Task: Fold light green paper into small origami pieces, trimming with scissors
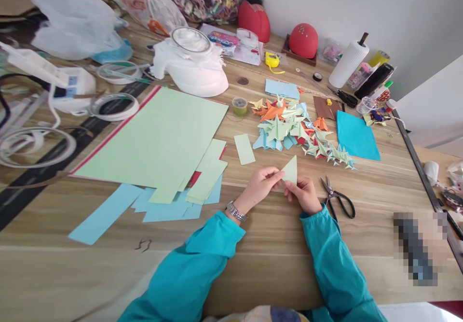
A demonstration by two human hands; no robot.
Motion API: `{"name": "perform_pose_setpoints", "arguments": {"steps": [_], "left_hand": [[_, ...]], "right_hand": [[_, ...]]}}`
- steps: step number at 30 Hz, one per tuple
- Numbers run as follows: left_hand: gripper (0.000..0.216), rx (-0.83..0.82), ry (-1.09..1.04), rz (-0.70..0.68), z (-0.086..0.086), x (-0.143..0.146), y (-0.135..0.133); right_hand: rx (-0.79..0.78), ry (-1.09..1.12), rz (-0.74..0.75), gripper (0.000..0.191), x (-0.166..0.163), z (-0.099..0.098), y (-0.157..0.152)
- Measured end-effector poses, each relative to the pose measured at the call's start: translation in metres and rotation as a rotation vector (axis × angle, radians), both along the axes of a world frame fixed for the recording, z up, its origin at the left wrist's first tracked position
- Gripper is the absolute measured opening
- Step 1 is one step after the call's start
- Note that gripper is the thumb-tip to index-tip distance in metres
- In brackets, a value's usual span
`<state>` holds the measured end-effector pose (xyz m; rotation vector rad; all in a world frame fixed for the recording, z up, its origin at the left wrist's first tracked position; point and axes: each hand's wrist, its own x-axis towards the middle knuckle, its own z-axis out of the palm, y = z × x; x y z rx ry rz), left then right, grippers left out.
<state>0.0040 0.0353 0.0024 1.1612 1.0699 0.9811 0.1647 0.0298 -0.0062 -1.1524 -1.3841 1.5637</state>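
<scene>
Between my two hands is a small piece of light green paper (291, 170), folded to a pointed triangle with its tip up. My left hand (265, 184) pinches its left edge between thumb and fingers. Lower down, my right hand (302, 192) grips the bottom right part. Just beyond lies a pile of folded paper pieces (278, 126) in green, orange, blue, yellow and red. A flat light green paper rectangle (244, 149) rests left of that pile. Black-handled scissors (336, 199) lie beside my right hand, blades slightly apart.
Large green sheets (152, 138) cover the table's left, with cut green strips (210, 175) and blue strips (104, 213) near them. A teal cloth-like square (358, 136) lies right of the pile. Behind stand a yellow tape measure (272, 60), red domes (304, 41) and a white vase-like cylinder (347, 63).
</scene>
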Motion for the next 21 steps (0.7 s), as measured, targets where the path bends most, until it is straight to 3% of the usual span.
{"name": "perform_pose_setpoints", "arguments": {"steps": [16, 21], "left_hand": [[0.029, 0.042, 0.062, -0.086, -0.001, 0.002, -0.001], [0.028, -0.014, 0.008, 0.054, -0.011, -0.005, 0.005]], "right_hand": [[-0.039, -0.001, -0.085, 0.024, -0.003, 0.001, 0.0], [-0.097, 0.077, -0.157, 0.016, 0.002, -0.008, 0.0]]}}
